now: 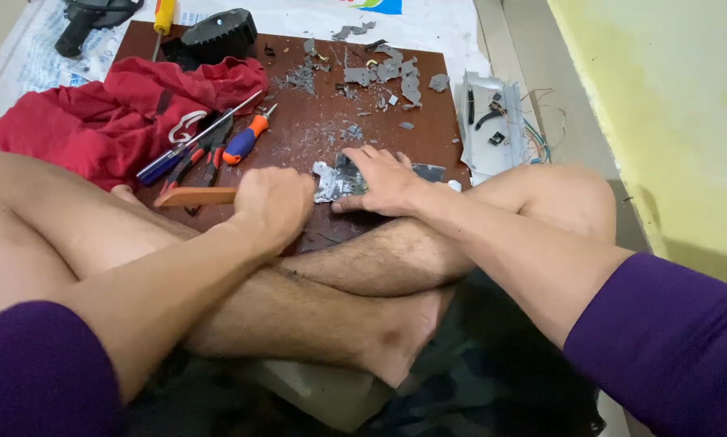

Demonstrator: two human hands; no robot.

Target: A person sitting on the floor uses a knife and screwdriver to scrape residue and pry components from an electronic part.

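We close our left hand (274, 202) around one orange wooden handle (195, 197) that points left, while our right hand (384, 180) presses flat, fingers spread, on one crumpled grey metal piece (331, 181) near the middle of the brown board (428, 146). Far left lies one red cloth (112, 113).

crumpled grey metal piece (331, 181), wooden-handled tool (195, 197)

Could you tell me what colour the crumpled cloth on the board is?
Red cloth, seen in the head view.
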